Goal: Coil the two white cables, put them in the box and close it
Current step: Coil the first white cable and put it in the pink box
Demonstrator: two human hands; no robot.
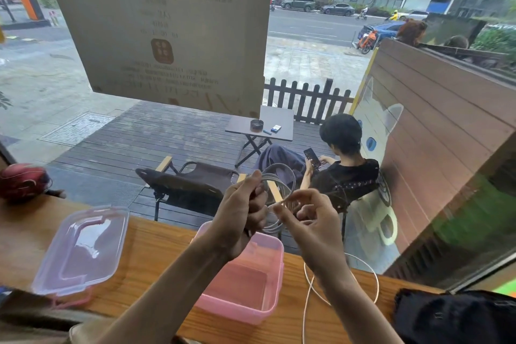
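A coiled white cable (287, 179) hangs in the air above the open pink box (268, 307). My left hand (240, 215) grips the coil's left side. My right hand (310, 218) pinches the loose end of the same cable at the coil's right side. The second white cable (374, 274) lies uncoiled in a loose loop on the wooden counter, right of the box and partly behind my right forearm. The clear lid (81, 248) with pink clips lies flat on the counter to the left of the box.
The wooden counter (156, 248) runs along a large window. A black bag (458, 315) lies at the right end and a red helmet (23, 180) at the far left. Outside the glass a person sits on a chair on a deck.
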